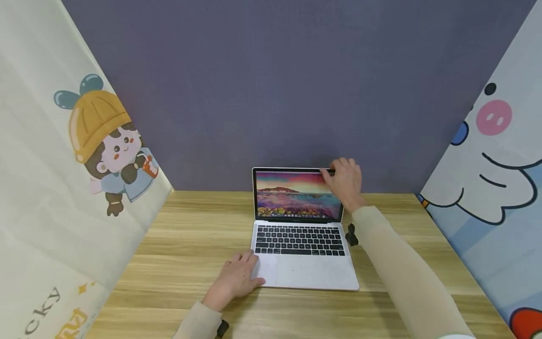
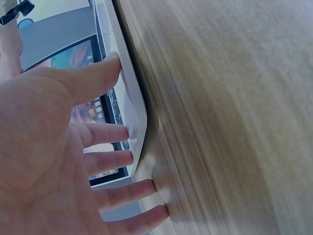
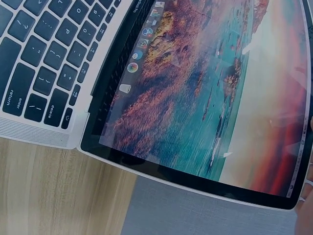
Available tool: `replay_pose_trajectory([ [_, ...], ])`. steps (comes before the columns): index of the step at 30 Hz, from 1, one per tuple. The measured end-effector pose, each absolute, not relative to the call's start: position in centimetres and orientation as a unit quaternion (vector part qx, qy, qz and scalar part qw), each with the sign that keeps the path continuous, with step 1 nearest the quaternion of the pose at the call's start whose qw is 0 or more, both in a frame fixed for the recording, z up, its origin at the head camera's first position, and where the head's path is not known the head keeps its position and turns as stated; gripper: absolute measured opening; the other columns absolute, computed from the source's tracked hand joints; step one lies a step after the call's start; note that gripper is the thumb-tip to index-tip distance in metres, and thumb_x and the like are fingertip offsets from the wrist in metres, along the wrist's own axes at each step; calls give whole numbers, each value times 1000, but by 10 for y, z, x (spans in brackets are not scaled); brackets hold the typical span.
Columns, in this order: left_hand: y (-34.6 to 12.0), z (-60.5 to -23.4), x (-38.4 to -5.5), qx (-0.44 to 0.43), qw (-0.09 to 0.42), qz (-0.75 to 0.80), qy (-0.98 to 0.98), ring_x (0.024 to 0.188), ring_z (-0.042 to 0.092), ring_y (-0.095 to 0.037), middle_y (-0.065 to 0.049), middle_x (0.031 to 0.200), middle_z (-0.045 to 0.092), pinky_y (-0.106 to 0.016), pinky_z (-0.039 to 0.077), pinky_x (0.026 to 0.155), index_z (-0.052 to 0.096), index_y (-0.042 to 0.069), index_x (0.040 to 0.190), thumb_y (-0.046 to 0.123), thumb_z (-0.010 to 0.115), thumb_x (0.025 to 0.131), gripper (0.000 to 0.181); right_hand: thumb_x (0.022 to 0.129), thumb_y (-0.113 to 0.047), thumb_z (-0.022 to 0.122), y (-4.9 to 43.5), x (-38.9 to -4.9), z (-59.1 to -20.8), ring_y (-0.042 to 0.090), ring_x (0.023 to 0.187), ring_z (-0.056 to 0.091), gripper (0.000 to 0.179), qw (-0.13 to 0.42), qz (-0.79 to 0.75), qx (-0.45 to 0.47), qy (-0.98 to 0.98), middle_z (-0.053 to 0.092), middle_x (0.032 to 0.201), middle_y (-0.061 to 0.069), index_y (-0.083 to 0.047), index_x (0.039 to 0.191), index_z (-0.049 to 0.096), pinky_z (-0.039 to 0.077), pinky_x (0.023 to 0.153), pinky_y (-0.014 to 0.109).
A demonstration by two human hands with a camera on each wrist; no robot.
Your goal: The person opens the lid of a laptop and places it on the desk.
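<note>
A silver laptop (image 1: 305,273) lies unfolded on the wooden table, its lit screen (image 1: 292,195) raised and showing a coastal picture. My right hand (image 1: 347,181) pinches the screen's upper right corner, thumb on the front and fingers behind the lid. Only a bit of that hand (image 3: 305,205) appears at the edge of the right wrist view. At the front left corner of the base, my left hand (image 1: 237,275) rests with fingers spread. The left wrist view shows its thumb (image 2: 100,78) and two fingers on the laptop, the other two on the wood.
The wooden table (image 1: 182,245) reaches back to a dark grey panel (image 1: 292,84). A cream cloth with a cartoon child (image 1: 114,141) hangs at the left. On the right hangs a blue and white cartoon cloth (image 1: 474,165). Black straps (image 1: 351,235) sit at both wrists.
</note>
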State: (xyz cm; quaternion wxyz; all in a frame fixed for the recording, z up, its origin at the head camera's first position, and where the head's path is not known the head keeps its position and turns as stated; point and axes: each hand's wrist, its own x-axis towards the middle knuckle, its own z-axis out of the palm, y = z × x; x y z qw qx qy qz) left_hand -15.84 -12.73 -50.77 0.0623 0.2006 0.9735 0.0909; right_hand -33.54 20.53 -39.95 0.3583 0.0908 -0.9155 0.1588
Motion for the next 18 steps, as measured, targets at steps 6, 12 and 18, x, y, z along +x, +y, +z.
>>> replay_pose_trajectory([
  [6,-127,-509,-158,198,65,93,974,127,50,-46,-19,148,48,-66,48,96,55,6,138,52,69,91,67,96,-40,71,205,-340,-401,36,87,51,39,353,160,87,-918,65,94,16,-1,93,69,44,77,52],
  [12,-127,-512,-158,195,65,85,975,126,51,-44,-18,148,49,-65,49,94,56,7,137,55,69,91,67,97,-41,68,205,-343,-402,36,89,51,40,337,155,81,-925,64,95,16,-1,95,68,44,78,51],
  [18,-126,-513,-156,191,66,80,976,127,50,-43,-17,149,48,-65,48,96,55,8,138,57,67,91,69,98,-41,67,204,-346,-403,36,92,50,41,318,150,67,-934,63,98,16,-1,97,67,44,82,51],
])
